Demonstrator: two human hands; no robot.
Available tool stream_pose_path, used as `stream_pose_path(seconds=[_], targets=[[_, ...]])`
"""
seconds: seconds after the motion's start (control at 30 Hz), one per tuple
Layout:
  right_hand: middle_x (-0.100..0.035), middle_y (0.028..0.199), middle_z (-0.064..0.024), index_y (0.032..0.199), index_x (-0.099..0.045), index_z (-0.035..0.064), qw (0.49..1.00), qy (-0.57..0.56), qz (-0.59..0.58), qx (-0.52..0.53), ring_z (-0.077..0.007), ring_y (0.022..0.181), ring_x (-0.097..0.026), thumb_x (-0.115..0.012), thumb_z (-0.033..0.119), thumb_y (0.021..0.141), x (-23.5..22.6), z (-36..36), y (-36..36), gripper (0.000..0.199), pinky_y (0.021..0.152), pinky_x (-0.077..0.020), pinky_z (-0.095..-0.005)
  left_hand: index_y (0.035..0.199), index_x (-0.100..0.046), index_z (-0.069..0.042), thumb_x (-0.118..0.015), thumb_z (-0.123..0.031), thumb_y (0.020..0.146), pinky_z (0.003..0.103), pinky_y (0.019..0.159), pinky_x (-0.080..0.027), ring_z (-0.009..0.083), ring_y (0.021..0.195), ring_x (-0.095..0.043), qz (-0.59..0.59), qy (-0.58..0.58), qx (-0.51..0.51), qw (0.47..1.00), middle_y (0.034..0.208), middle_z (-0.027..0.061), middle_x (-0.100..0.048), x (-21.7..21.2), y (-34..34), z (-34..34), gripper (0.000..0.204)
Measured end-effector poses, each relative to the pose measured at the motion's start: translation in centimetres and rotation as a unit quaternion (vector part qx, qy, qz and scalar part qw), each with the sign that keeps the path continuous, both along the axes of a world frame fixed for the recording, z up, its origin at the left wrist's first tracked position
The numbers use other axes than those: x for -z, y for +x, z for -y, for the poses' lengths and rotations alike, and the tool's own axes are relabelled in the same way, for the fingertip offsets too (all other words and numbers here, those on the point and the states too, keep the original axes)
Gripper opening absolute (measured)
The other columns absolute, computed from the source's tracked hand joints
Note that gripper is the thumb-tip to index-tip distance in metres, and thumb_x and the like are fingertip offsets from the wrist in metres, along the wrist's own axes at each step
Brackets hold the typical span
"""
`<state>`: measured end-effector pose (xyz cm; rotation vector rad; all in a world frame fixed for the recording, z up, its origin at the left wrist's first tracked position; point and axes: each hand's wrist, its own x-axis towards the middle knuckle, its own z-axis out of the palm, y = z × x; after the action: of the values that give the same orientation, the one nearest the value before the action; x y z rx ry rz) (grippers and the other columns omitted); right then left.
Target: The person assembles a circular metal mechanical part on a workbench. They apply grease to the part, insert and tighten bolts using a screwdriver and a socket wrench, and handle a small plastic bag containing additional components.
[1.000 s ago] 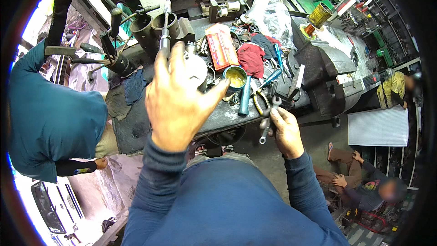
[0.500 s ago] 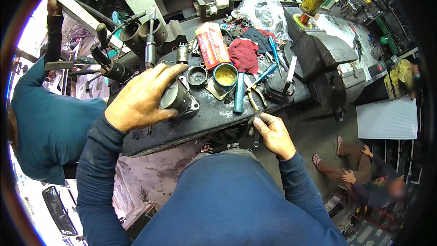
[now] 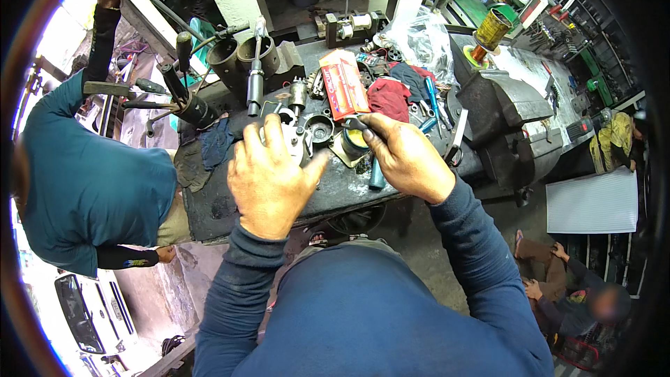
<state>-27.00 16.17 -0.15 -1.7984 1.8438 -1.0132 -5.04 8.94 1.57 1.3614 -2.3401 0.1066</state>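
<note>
My left hand (image 3: 269,185) is over the near side of the bench, its fingers spread. Just past its fingertips sits a light metal motor housing (image 3: 298,141), partly hidden by the hand; I cannot tell whether they touch. My right hand (image 3: 412,157) pinches a small dark metal piece (image 3: 354,123), whose kind I cannot make out, over the tin of yellow grease (image 3: 356,138). A round dark metal cap (image 3: 319,128) lies between the housing and the tin. Beside my right hand a blue-green handle (image 3: 377,176) shows in part.
A red-and-white box (image 3: 343,84), a red rag (image 3: 389,99) and loose tools cover the bench (image 3: 216,213). A large vise (image 3: 509,119) stands at right. Upright metal cylinders (image 3: 225,63) hold tools at left. One person (image 3: 91,174) stands at left; another (image 3: 579,293) sits at right.
My right hand has moved up and left to the grease tin with the dark piece. My left hand has come off the housing's top and moved nearer, right. The view has shifted.
</note>
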Motion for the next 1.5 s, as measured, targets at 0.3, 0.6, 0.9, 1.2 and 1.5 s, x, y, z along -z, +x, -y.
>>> stream_pose_path(seconds=[0.3, 0.6, 0.9, 1.2, 1.5], targets=[[-0.069, 0.092, -0.0285, 0.113, -0.063, -0.0025, 0.998, 0.037, 0.044, 0.002, -0.0457, 0.088, -0.07, -0.062, 0.017, 0.103, 0.5, -1.6, 0.6, 0.022, 0.076, -0.0528, -0.0508, 0.127, -0.064, -0.007, -0.095, -0.027, 0.059, 0.046, 0.094, -0.056, 0.0388, 0.108, -0.066, -0.004, 0.047, 0.381, 0.923, 0.122, 0.017, -0.065, -1.6, 5.9, 7.6, 0.078], [-0.069, 0.1, -0.0177, 0.114, -0.069, 0.0007, 0.981, -0.076, -0.095, -0.148, -0.0397, 0.089, -0.068, -0.073, 0.015, 0.095, -2.4, -0.3, 3.1, 0.024, 0.079, -0.0544, -0.0457, 0.136, -0.064, -0.017, -0.093, -0.04, 0.064, 0.055, 0.114, -0.038, 0.039, 0.132, -0.054, 0.072, -0.041, 0.32, 0.944, 0.137, 0.0165, -0.06, -1.5, 7.1, 6.9, 0.082], [-0.065, 0.098, -0.0065, 0.12, -0.074, 0.0153, 0.927, -0.094, -0.293, -0.214, -0.0291, 0.097, -0.067, -0.075, 0.023, 0.09, -5.2, 4.6, 4.7, 0.032, 0.091, -0.0474, -0.0443, 0.142, -0.056, -0.002, -0.097, -0.03, 0.063, 0.045, 0.103, -0.052, 0.0386, 0.122, -0.06, -0.216, 0.114, 0.166, 0.955, 0.132, 0.0213, -0.056, 1.6, 6.6, 4.3, 0.094], [-0.062, 0.095, -0.0041, 0.113, -0.077, 0.0188, 0.877, -0.095, -0.375, -0.284, -0.0254, 0.104, -0.063, -0.075, 0.025, 0.086, -6.4, 7.9, 4.7, 0.028, 0.106, -0.0413, -0.0463, 0.133, -0.062, 0.001, -0.097, -0.022, 0.055, 0.042, 0.096, -0.052, 0.033, 0.106, -0.061, -0.295, 0.087, 0.2, 0.93, 0.114, 0.0157, -0.056, 2.7, 6.2, 4.9, 0.088], [-0.068, 0.08, -0.0172, 0.11, -0.064, 0.0059, 0.982, -0.021, -0.185, 0.002, -0.0385, 0.068, -0.068, -0.065, 0.023, 0.101, -2.7, -0.7, 10.2, 0.02, 0.058, -0.052, -0.049, 0.13, -0.062, 0.003, -0.099, -0.03, 0.059, 0.045, 0.096, -0.051, 0.0347, 0.103, -0.061, -0.273, 0.063, 0.196, 0.94, 0.111, 0.0174, -0.058, 2.8, 6.0, 4.9, 0.087]])
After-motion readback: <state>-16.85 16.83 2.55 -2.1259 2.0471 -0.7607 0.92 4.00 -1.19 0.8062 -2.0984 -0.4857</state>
